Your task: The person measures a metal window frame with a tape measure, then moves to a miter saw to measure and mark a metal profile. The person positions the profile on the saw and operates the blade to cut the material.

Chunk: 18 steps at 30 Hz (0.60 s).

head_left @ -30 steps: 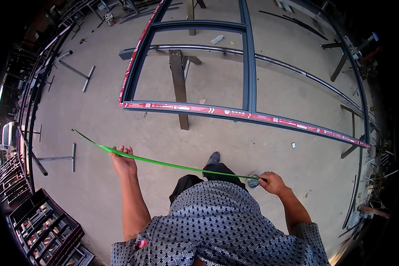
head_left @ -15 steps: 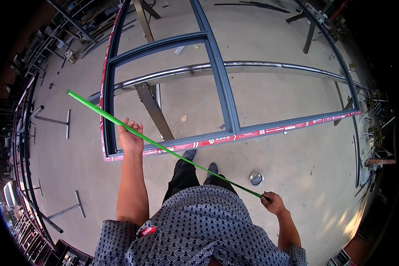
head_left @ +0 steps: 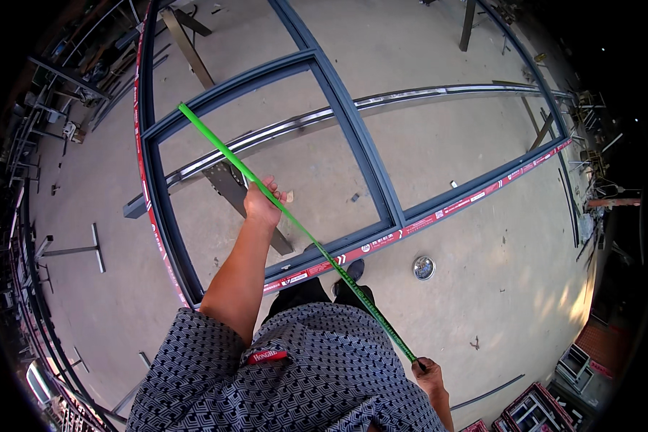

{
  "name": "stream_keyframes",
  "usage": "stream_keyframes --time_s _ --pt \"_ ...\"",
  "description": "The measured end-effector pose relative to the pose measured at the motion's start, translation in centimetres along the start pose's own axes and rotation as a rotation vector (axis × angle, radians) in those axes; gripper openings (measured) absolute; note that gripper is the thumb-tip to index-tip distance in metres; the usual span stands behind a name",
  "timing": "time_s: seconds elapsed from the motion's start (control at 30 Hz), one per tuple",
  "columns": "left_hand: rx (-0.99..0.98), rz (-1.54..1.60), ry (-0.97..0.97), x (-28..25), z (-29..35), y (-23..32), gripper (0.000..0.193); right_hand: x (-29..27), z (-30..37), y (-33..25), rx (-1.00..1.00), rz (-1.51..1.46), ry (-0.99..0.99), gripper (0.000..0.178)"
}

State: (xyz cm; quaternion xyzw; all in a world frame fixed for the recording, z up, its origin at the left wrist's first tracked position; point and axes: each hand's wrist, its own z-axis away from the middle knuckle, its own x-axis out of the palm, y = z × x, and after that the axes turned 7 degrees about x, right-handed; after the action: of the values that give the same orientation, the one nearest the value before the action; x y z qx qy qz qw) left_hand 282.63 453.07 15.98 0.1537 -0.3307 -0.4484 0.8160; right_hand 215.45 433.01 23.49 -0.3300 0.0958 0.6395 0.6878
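A long green tape measure blade [head_left: 219,147] runs slantwise in front of me, from its free far end at the left down to the lower right. Dark markings show along its nearer part. My left hand [head_left: 265,203] is closed around the blade partway along, above the framed opening. At the near end, low on the right, my right hand [head_left: 429,374] grips the tape measure; whatever case it has is hidden by the fingers. Beneath the blade lies a large dark grey metal window frame [head_left: 374,173], with red and white protective film [head_left: 425,223] along its outer edges.
A steel rail [head_left: 266,133] and brown metal legs [head_left: 187,47] stand under the frame. On the concrete floor [head_left: 497,288] is a round tin [head_left: 423,268] of small pieces. Metal profiles and stands line the left side. Framed pieces [head_left: 536,414] are stacked at lower right.
The tape measure has swung to a steeper slant, its far end now over the frame. My left hand has moved forward and right, my right hand nearer me. The view has turned slightly.
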Motion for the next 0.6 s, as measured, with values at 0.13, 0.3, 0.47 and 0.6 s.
stream_keyframes --time_s 0.13,0.3,0.47,0.6 --pt "0.010 0.093 -0.106 -0.9 -1.2 -1.2 0.033 1.3 1.2 1.0 0.009 0.068 0.039 0.015" --pt "0.066 0.061 -0.241 -0.2 0.3 -1.2 0.020 1.7 3.3 -1.6 0.041 -0.006 0.071 0.012" --pt "0.162 -0.034 -0.307 0.4 -0.4 0.6 0.017 1.7 2.9 -2.6 -0.115 -0.082 0.022 0.010" --pt "0.193 -0.072 -0.315 1.3 -1.0 2.2 0.017 1.1 2.8 -5.5 -0.069 -0.142 -0.068 0.022"
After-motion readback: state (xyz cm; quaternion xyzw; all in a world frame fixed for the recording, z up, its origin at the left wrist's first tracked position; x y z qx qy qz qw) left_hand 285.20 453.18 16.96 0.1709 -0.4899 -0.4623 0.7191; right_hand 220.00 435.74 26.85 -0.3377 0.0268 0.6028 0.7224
